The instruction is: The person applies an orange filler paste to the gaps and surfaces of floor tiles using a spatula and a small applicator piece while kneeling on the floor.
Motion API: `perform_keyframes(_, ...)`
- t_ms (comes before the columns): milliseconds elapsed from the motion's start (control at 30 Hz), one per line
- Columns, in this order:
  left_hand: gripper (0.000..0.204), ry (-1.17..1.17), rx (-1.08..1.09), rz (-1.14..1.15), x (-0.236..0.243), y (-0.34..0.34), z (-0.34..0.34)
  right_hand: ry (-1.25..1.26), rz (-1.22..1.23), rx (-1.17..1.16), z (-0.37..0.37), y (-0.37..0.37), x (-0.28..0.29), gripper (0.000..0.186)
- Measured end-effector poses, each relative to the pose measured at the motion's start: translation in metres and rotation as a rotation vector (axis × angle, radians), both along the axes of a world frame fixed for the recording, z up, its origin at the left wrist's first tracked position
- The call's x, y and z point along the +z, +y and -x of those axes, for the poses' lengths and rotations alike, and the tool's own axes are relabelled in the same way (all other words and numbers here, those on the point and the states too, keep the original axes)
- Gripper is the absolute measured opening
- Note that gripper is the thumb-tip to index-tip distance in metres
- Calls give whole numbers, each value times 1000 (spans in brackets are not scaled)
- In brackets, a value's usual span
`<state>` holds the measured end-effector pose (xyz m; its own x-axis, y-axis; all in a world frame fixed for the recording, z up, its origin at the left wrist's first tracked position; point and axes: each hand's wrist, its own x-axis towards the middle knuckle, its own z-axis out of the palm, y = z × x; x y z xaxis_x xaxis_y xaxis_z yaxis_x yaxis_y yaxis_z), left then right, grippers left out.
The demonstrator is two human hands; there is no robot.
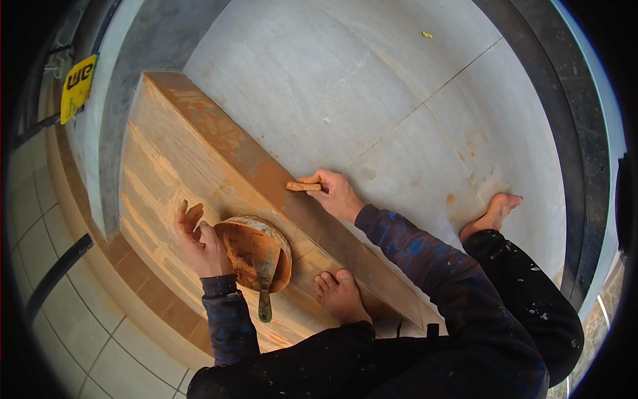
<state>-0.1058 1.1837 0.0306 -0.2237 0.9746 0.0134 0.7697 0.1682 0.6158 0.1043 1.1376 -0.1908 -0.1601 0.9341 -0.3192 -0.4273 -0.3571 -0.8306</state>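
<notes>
My right hand [337, 197] pinches a small flat orange-brown pad [303, 187], perhaps a sponge, against the brown-smeared top of a long wooden ledge [262, 169]. To its left, my left hand [201, 243] is in the air with fingers half curled and apart, orange-brown residue on them and nothing held. Just beside that hand sits a bowl [287, 256] caked inside with orange-brown paste. A putty knife [267, 269] leans in the bowl, its green-handled end sticking out over the near rim.
Pale wood boards [153, 166] streaked with orange filler lie under the bowl. My bare left foot [337, 294] rests near the ledge; my right foot [490, 216] is on the grey tiled floor [392, 93]. A yellow sign [78, 88] hangs at far left, beside a grey post [123, 100].
</notes>
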Motion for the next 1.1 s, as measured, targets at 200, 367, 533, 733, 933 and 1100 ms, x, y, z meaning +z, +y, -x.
perform_keyframes(200,54,35,-39,-16,1,2,1,-259,0,-142,13,50,18,15)
perform_keyframes(367,54,40,-19,-10,1,-2,11,-409,-194,-161,12,30,36,21)
perform_keyframes(533,54,41,10,26,-2,-5,8,-147,-57,164,-31,12,53,20)
perform_keyframes(733,52,31,-12,11,0,-2,-3,-785,-218,7,2,69,35,28)
perform_keyframes(933,53,45,35,19,2,-9,15,-618,-197,60,-7,42,77,11)
perform_keyframes(1100,53,-6,10,10,-1,-3,-2,-708,17,109,-16,51,61,22)
